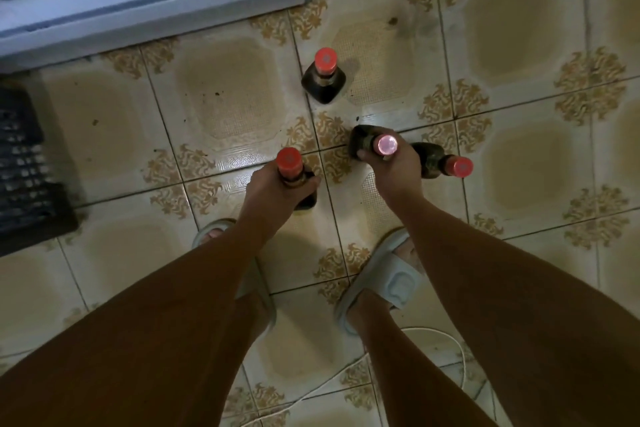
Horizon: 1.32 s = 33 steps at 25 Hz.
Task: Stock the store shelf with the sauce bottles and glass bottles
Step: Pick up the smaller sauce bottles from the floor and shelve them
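Several dark sauce bottles with red caps are over the tiled floor. My left hand [273, 189] grips the neck of one bottle [290, 163] just below its cap. My right hand [389, 166] is closed around the neck of a second bottle [360, 140], whose cap glares pink. A third bottle [433, 159] is right beside my right hand, partly hidden by it; whether the hand touches it I cannot tell. A fourth bottle [324, 78] stands upright alone farther ahead. The pale metal store shelf [149, 7] runs along the upper left.
A black plastic crate [24, 166] sits at the left edge below the shelf. My feet in pale slippers [384, 282] stand just behind the bottles. A white cable [349, 371] curls on the floor near the right foot.
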Each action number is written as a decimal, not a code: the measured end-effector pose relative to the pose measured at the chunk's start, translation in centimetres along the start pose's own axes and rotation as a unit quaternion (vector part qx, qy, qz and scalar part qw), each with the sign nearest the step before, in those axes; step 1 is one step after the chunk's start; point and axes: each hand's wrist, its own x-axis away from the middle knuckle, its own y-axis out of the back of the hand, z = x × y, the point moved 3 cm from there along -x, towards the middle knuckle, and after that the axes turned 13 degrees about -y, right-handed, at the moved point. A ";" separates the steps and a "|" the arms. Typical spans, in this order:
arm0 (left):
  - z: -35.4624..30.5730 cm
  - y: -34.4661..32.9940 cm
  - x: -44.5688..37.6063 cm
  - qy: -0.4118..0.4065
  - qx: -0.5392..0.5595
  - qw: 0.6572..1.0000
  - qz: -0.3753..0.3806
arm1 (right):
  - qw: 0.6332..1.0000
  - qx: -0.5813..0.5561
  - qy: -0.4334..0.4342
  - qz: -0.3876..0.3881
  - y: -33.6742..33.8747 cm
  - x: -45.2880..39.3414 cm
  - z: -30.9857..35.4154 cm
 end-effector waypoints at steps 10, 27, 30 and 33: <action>-12.6 12.7 10.1 0.017 -0.004 1.000 0.006 | 0.984 0.142 0.094 0.049 6.4 17.6 12.3; -32.2 43.5 41.8 -0.156 -0.106 0.979 -0.076 | 0.898 0.253 0.313 0.178 10.7 59.9 38.5; -32.9 47.2 46.7 -0.180 -0.097 0.969 -0.141 | 0.879 0.259 0.369 0.158 10.1 64.7 41.1; -32.8 51.6 50.6 -0.185 -0.065 0.959 -0.206 | 0.873 0.239 0.402 0.140 8.6 69.4 43.8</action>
